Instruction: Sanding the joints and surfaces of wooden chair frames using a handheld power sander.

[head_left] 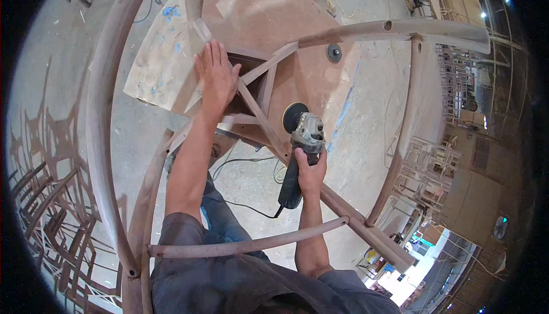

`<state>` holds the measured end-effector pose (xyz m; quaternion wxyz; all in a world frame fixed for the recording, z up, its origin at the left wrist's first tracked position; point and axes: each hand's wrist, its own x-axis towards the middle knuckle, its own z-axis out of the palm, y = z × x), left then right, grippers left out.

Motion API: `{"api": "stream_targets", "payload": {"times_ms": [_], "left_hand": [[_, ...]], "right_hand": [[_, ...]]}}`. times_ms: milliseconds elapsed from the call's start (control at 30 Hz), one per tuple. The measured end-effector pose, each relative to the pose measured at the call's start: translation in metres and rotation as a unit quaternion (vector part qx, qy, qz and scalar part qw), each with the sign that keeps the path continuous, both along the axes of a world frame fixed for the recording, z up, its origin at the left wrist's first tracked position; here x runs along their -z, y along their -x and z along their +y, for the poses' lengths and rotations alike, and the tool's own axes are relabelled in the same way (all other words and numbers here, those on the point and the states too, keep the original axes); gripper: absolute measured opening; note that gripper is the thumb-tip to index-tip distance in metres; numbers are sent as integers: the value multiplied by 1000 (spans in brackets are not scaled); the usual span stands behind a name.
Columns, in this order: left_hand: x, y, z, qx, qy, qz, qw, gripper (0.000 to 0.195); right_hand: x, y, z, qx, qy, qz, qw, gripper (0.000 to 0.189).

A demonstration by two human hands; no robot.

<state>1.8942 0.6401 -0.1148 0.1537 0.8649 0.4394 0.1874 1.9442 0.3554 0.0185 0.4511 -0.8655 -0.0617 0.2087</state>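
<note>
A wooden chair frame (261, 63) with crossed bars and curved arms stands on a plywood board (253, 5). My left hand (218, 72) lies flat, fingers extended, on the frame's wood beside a squared joint end (201, 30). In my right hand (312, 170) is an angle grinder (306, 136), held by its black body, with a round sanding disc (294, 117) at its head. The disc appears over the board, right of the crossed bars; whether it touches anything cannot be told. A black cord runs from the grinder's rear end.
A spare backing pad or disc (334, 52) lies on the board's right side. Long curved rails (101, 95) arch at left and right around my arms. Cords (240, 159) cross the concrete floor. More chair frames (55, 224) stand at the lower left and others at right.
</note>
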Motion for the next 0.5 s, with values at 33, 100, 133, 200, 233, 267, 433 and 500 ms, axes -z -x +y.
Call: {"api": "stream_targets", "payload": {"times_ms": [33,100,133,200,233,267,433,500], "left_hand": [[-2,4,-5,2,-2,5,1000,68],[-8,17,-19,26,12,-28,999,66],[-8,26,-26,21,29,-58,998,63],[-9,50,-37,-14,33,-43,998,62],[-8,65,-41,-57,43,-32,997,60],[-8,83,-42,-51,34,-22,998,60],[-7,108,-46,-14,125,82,989,60],[-13,105,-53,-6,48,82,995,59]], "right_hand": [[-1,0,3,-3,3,5,1000,66],[-5,0,17,-3,0,19,1000,66],[-8,0,29,-29,13,-7,999,66],[4,-10,47,-83,4,-34,996,63],[4,-11,65,-106,5,-38,994,64],[2,-10,85,-131,4,-41,991,65],[33,-13,162,-144,-9,-76,987,91],[37,-12,184,-143,24,-74,987,90]]}}
